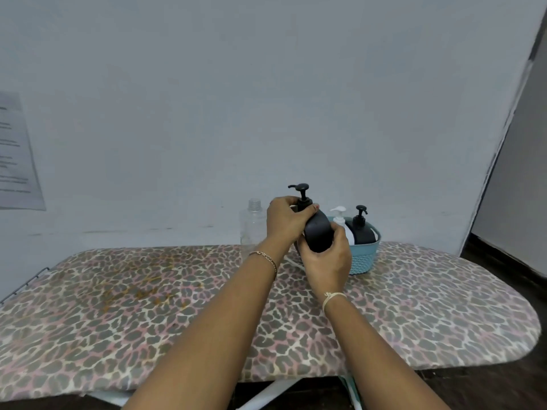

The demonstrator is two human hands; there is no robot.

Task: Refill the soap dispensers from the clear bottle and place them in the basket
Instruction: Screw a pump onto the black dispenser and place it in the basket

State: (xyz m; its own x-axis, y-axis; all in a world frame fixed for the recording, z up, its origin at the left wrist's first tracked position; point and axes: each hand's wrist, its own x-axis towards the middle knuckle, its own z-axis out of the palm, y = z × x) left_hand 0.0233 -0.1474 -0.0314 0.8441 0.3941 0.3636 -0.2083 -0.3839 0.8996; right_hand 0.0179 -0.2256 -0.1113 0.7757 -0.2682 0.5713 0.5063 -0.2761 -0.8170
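A black soap dispenser (319, 233) is held above the board, tilted a little. My right hand (325, 261) grips its body from below. My left hand (285, 221) grips its black pump top at the neck. The clear bottle (251, 229) stands uncapped just left of my hands, near the wall. A light blue basket (365, 257) sits to the right and holds a white dispenser (340, 217) and another black dispenser (361, 229), both upright.
Everything rests on an ironing board with a leopard-print cover (177, 306), its rounded end at the right. A grey wall runs behind it. A printed paper sheet (17, 155) hangs on the wall at far left. Dark floor shows at the right.
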